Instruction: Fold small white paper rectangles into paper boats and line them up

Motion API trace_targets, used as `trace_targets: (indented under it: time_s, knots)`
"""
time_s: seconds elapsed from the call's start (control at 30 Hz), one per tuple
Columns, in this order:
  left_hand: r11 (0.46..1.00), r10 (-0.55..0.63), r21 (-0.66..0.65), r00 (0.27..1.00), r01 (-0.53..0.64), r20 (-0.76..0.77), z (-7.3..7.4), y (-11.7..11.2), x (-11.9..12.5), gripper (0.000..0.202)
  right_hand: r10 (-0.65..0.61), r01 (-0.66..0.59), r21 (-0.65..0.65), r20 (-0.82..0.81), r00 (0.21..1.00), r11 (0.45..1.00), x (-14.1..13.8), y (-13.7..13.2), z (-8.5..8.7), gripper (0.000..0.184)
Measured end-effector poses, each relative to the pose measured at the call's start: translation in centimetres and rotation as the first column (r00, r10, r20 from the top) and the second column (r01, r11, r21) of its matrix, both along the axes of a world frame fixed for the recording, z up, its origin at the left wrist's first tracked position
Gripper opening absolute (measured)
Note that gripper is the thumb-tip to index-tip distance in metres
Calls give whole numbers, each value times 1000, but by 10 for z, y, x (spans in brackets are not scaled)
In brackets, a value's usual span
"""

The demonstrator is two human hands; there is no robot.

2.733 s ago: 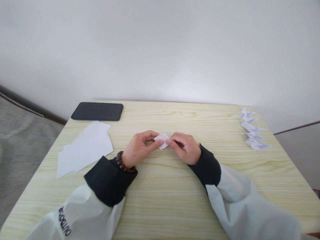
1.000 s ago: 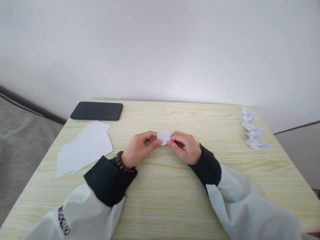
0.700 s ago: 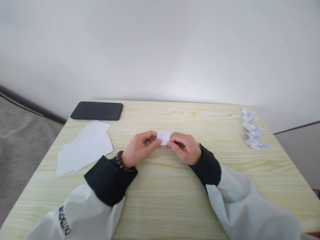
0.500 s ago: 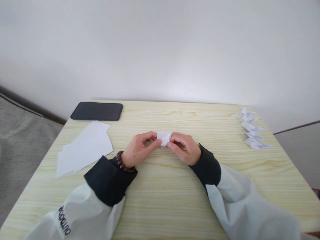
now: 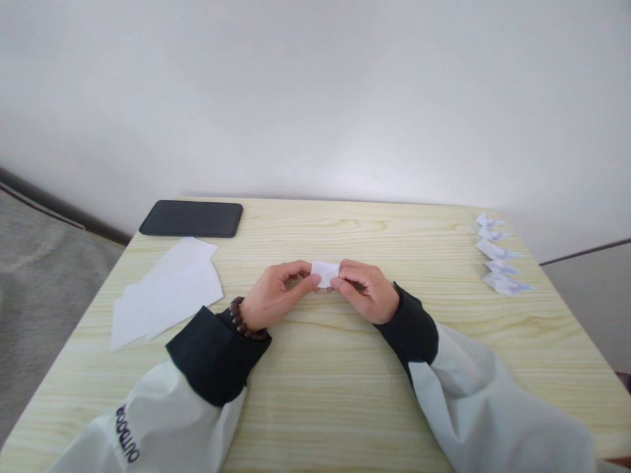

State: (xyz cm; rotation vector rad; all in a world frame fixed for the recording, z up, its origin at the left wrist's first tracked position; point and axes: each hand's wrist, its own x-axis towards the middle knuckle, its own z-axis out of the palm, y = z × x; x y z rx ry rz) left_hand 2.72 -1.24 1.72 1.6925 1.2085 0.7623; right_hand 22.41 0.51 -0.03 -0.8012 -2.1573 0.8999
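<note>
1. Hands over the table [image 5: 315, 394]: left hand [image 5: 279, 294] and right hand [image 5: 368, 292], both pinched closed, thumb against fingers, on the paper [image 5: 324, 272].
2. Sheets [image 5: 170, 295], overlapping, at the left.
3. Phone [image 5: 192, 219], just beyond the sheets.
4. Five figures [image 5: 497, 250], in a row near the right edge.
5. Between the hands, the paper: top edge running left-right; nearly square, so its long axis is unclear.

A black phone [image 5: 191, 219] lies on the wood-grained table [image 5: 315, 394]; leftward, a grey surface [image 5: 44, 289], perhaps carpet.
</note>
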Motion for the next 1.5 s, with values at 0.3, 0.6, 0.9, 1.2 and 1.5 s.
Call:
trace_targets:
  time_s: [0.3, 0.6, 0.9, 1.2, 1.5]
  knots:
    - [999, -20, 48, 999, 22, -44, -2, 0, -1, 31, -36, 34, -35, -37, 999, 999, -2, -2, 2, 23]
    - [990, -31, 129, 988, 50, -150, -3, 1, -2, 34, -11, 11, -10, -43, 999, 1000, -2, 0, -2, 23]
    - [994, 11, 112, 992, 3, -125, -3, -1, -2, 34, -15, 13, -34, -59, 998, 999, -3, 0, 0, 21]
    - [996, -15, 86, 998, 20, -58, -3, -1, 1, 22, -43, 43, -19, -9, 999, 999, -4, -2, -2, 19]
    - [997, -23, 70, 992, 32, -127, -1, -2, -1, 25, 1, -1, 15, 4, 1000, 1000, -3, -1, -3, 18]
